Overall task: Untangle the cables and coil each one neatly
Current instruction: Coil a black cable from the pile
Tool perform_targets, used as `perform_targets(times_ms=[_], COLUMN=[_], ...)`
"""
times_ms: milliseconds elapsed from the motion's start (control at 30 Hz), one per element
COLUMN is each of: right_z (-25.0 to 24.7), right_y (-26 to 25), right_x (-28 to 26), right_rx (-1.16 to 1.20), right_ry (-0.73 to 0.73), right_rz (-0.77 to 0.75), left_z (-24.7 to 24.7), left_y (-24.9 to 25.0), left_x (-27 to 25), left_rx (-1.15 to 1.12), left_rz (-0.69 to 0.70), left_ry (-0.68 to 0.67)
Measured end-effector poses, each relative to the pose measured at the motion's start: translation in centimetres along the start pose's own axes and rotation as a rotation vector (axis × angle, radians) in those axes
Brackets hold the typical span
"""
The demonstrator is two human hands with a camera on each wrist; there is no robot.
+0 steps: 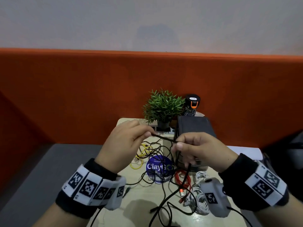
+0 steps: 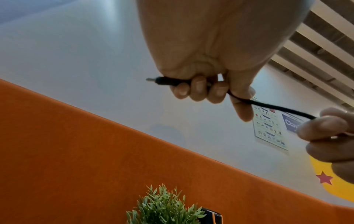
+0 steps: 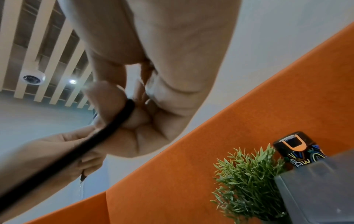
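Note:
A black braided cable [image 1: 164, 138] stretches taut between both raised hands above the table. My left hand [image 1: 129, 138] grips its plug end; in the left wrist view the metal plug tip [image 2: 153, 79] sticks out past the curled fingers [image 2: 199, 89]. My right hand [image 1: 195, 148] pinches the same cable [image 3: 107, 130] a short way along, and the rest hangs down to the table. Below lie tangled black cables [image 1: 164, 194], a yellow cable [image 1: 141, 156], a red cable [image 1: 182, 179] and a white cable [image 1: 200, 194].
A small light table [image 1: 144, 202] carries a blue round sticker [image 1: 158, 167], a dark box [image 1: 195, 128], a potted green plant [image 1: 164, 107] and a patterned bottle [image 1: 191, 104]. An orange partition [image 1: 82, 95] stands behind. A grey seat [image 1: 41, 169] lies left.

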State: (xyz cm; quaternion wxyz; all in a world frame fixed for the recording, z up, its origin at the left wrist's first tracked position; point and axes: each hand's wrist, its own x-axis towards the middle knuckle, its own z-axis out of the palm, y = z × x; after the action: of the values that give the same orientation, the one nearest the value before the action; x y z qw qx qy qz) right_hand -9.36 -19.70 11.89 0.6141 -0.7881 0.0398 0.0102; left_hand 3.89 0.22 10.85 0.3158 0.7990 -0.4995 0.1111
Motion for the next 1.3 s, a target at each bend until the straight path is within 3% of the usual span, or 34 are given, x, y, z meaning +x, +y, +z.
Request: perform_targets(times_ms=[133,233,300,433,567,700,833,1000,1100,1200,1300], right_z=[0.5,1.2,1.5,2.0,3.2,5.2,5.6,5.6,5.6,5.5,5.6], right_y=[0.2,-0.5,-0.9,-1.3,-0.7,0.2,0.0,-0.4,-0.3,0.0,0.1], right_x=[0.6,1.4,2.0,3.3,4.0,3.7,2.8,1.8,1.3,1.1,1.2], right_rx=[0.250,0.345,0.345,0.344,0.320,0.265,-0.274,-0.538,-0.486,-0.389,-0.182], right_ry=[0.035,0.135,0.210,0.321,0.328,0.264,0.172,0.005,-0.028,0.037,0.068], right_rz=[-0.113,-0.108,-0.083,-0.090,-0.053,0.039,-0.031,-0.018,0.000,-0.018,0.039], left_z=[0.3,0.6,0.6,0.5,0.5,0.1,0.2,0.6,0.5,0.9,1.3], left_y=[0.9,2.4,3.2,4.0,4.2,4.0,3.1,2.1,1.6,1.3,1.2], left_x=[0.0,0.1,0.2,0.7,1.3,1.7,1.8,2.0,2.0,1.8,1.8], left_rx=[-0.194,-0.689,-0.957,-1.402,-1.577,-1.545,-1.568,-1.304,-1.086,-0.825,-0.768], left_rz=[-0.116,-0.370,-0.448,-0.472,-0.391,-0.353,-0.369,-0.369,-0.346,-0.325,-0.341], left_ry=[-0.114,-0.156,-0.171,-0.213,-0.161,-0.036,0.005,0.059,0.032,-0.018,-0.047])
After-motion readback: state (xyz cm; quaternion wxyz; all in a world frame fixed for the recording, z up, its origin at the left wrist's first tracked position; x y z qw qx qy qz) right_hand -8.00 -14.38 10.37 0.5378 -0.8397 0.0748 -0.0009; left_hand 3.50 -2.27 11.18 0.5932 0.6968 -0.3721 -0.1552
